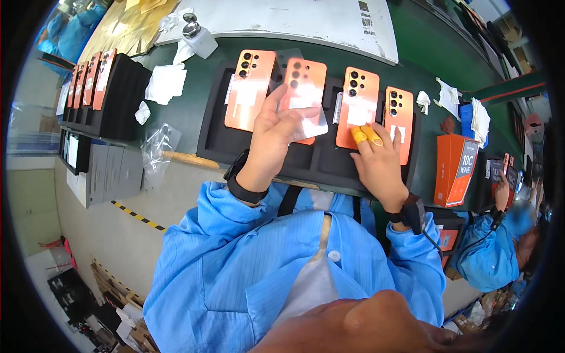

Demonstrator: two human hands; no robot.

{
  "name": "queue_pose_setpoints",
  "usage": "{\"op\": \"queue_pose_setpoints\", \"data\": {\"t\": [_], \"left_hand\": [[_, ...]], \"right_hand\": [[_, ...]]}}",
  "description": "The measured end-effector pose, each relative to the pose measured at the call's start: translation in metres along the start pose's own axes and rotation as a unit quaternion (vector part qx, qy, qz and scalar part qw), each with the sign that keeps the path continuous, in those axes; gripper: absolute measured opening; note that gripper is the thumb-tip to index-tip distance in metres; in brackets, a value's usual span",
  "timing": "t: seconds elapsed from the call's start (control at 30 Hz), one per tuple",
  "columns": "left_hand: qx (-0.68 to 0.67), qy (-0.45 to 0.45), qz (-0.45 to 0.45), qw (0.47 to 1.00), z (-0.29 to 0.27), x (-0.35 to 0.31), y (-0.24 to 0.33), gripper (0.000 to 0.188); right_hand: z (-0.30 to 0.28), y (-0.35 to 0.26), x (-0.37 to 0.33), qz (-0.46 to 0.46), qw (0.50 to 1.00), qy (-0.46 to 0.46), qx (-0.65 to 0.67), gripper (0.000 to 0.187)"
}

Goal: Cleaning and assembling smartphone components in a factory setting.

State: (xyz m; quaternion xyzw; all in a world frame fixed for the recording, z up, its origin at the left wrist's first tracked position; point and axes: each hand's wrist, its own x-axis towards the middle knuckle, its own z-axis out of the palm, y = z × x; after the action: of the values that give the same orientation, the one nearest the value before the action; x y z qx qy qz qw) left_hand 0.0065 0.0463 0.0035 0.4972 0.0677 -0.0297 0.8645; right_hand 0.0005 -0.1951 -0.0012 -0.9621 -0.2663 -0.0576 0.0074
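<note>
Several orange phones lie in a row, backs up with black camera lenses, on a black foam tray (212, 138). My left hand (276, 126) pinches a clear plastic sheet (319, 125) between thumb and fingers. The sheet lies over or just above the second phone (312, 76) from the left; I cannot tell if they touch. The leftmost phone (247, 88) is beside that hand. My right hand (379, 162), yellow finger cots on two fingers, rests with its fingertips at the lower end of the third phone (360, 100). The rightmost phone (400, 112) lies partly behind this hand.
A pump bottle (200, 40) and white wipes (166, 83) stand at the far left. Further left, more orange phones (105, 79) stand in a black rack (126, 97). An orange box (450, 170) stands on the right. Beyond it a co-worker's hand (502, 193) holds a phone.
</note>
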Motion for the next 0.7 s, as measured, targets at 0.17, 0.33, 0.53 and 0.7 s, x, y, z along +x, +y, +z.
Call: {"op": "queue_pose_setpoints", "data": {"t": [0.17, 0.33, 0.53, 0.7], "left_hand": [[0.048, -0.016, 0.04, 0.998, -0.002, 0.004, -0.011, 0.063], [0.071, -0.025, 0.066, 0.995, -0.004, 0.002, -0.023, 0.061], [0.086, -0.037, 0.043, 0.995, 0.001, -0.005, -0.026, 0.06], [0.058, -0.082, 0.028, 0.995, 0.008, -0.01, -0.025, 0.041]], "right_hand": [[0.009, -0.017, 0.02, -0.145, 0.982, 0.122, 0.008, 0.026], [0.017, -0.013, 0.019, -0.18, 0.973, 0.141, 0.034, 0.02], [0.022, -0.011, 0.016, -0.165, 0.968, 0.176, 0.073, 0.019], [0.027, -0.007, 0.016, -0.124, 0.967, 0.183, 0.126, 0.017]]}}
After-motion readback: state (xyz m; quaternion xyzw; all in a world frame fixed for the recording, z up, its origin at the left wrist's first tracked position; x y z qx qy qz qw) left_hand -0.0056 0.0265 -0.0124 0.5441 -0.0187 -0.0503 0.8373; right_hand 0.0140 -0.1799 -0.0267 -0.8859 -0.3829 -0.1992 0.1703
